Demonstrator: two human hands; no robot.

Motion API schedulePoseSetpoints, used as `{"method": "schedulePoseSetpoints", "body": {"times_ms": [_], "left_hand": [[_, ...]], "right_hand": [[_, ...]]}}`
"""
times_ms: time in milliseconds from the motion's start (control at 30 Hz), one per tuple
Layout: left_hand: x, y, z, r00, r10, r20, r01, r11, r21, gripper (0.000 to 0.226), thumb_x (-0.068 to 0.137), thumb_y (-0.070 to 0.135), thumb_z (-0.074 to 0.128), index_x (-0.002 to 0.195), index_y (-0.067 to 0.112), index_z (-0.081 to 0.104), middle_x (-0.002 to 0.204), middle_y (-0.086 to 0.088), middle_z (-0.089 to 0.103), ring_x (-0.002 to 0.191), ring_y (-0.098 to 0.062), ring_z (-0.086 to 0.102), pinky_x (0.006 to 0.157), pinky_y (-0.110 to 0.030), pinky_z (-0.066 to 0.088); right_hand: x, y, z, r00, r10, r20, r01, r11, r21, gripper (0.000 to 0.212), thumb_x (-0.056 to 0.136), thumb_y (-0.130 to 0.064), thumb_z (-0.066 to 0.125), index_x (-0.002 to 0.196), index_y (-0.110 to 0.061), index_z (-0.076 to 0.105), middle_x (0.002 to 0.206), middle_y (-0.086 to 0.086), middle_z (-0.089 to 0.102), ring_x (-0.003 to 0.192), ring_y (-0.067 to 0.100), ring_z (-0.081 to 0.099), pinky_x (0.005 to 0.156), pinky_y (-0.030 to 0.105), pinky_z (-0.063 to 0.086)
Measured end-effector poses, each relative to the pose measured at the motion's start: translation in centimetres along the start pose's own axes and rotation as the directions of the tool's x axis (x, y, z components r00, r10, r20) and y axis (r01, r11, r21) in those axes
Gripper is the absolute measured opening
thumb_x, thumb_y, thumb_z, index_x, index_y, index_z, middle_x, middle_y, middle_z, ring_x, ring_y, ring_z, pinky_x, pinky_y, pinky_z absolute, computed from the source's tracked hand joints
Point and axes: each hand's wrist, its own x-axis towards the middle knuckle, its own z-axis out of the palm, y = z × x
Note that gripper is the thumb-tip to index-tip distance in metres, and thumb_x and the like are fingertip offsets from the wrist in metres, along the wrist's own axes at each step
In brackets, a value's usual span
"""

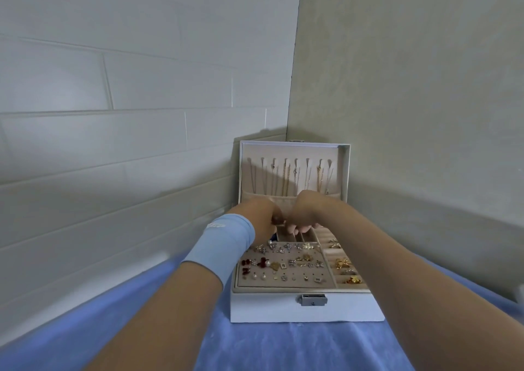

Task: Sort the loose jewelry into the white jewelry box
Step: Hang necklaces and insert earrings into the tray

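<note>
Blue cloth [269, 348] lies nearest, under the open white jewelry box [283, 311]. Both hands meet over its rear slots [307, 237]: the left hand [259, 217] pinches a small piece [279, 223], the right hand [304, 210] curls beside it, grip unclear. Slots lie directly below.

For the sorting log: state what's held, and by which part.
Left hand pinches a small shiny piece; which part is too small to tell. Right hand: cannot tell.

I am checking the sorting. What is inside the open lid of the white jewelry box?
Inside the lid, thin chain necklaces hang from a row of hooks above a beige pocket. The left hand and right hand cover the pocket's lower part.
</note>
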Motion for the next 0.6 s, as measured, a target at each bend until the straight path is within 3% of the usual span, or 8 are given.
{"method": "schedulePoseSetpoints", "body": {"times_ms": [67,200,333,400,533,600], "left_hand": [[-0.1,-0.2,0.3,0.998,0.043,-0.035,-0.043,0.999,-0.012,0.038,0.095,0.010,0.047,0.120,0.031,0.067,0.115,0.001,0.067,0.101,-0.025,0.064,0.091,-0.037,0.055],[0.1,-0.3,0.7,0.997,0.062,-0.053,-0.063,0.998,-0.014,0.041,0.093,0.007,0.047,0.119,0.032,0.068,0.113,0.000,0.068,0.095,-0.025,0.065,0.082,-0.032,0.056],[0.2,-0.4,0.8,0.997,0.048,-0.058,-0.048,0.999,-0.007,0.041,0.093,0.007,0.047,0.124,0.028,0.064,0.112,0.000,0.066,0.094,-0.022,0.063,0.075,-0.028,0.051],[0.3,-0.6,0.8,0.998,0.039,-0.057,-0.039,0.999,0.000,0.041,0.093,0.008,0.048,0.127,0.026,0.063,0.111,0.000,0.063,0.097,-0.022,0.063,0.080,-0.029,0.053],[0.4,-0.8,1.1,0.997,0.044,-0.058,-0.046,0.998,-0.034,0.046,0.091,0.008,0.050,0.128,0.031,0.062,0.122,0.000,0.065,0.102,-0.023,0.062,0.076,-0.026,0.046],[0.3,-0.9,1.2,0.996,0.054,-0.074,-0.058,0.997,-0.056,0.047,0.091,0.008,0.051,0.129,0.033,0.062,0.125,0.001,0.065,0.105,-0.023,0.061,0.077,-0.025,0.045]], "right_hand": [[0.1,-0.4,-0.2,0.999,0.005,0.035,-0.003,0.999,-0.055,0.012,0.101,-0.018,0.055,0.098,-0.012,0.065,0.065,-0.001,0.051,0.057,0.010,0.042,0.058,0.020,0.035],[0.8,-0.5,-0.3,0.994,0.052,0.091,-0.047,0.997,-0.057,0.023,0.101,-0.019,0.056,0.113,-0.004,0.069,0.066,0.000,0.053,0.052,0.009,0.036,0.052,0.020,0.030],[0.7,-0.7,-0.3,0.999,0.002,0.052,0.002,0.997,-0.072,0.019,0.104,-0.018,0.048,0.100,-0.011,0.065,0.094,0.002,0.070,0.056,0.009,0.039,0.059,0.020,0.037],[0.3,-0.7,-0.5,1.000,-0.020,-0.010,0.020,0.998,-0.063,0.026,0.106,-0.024,0.042,0.098,-0.015,0.065,0.087,-0.004,0.072,0.054,0.008,0.039,0.056,0.019,0.037],[-0.8,-0.7,-0.9,0.993,0.004,0.117,0.004,0.998,-0.066,0.022,0.105,-0.010,0.046,0.112,-0.003,0.065,0.035,-0.012,0.050,0.028,0.004,0.030,0.036,0.013,0.026],[-0.9,-0.9,-0.9,0.993,0.003,0.115,0.008,0.996,-0.092,0.023,0.105,-0.012,0.049,0.118,0.000,0.064,0.034,-0.010,0.045,0.026,0.004,0.026,0.036,0.013,0.024]]}}
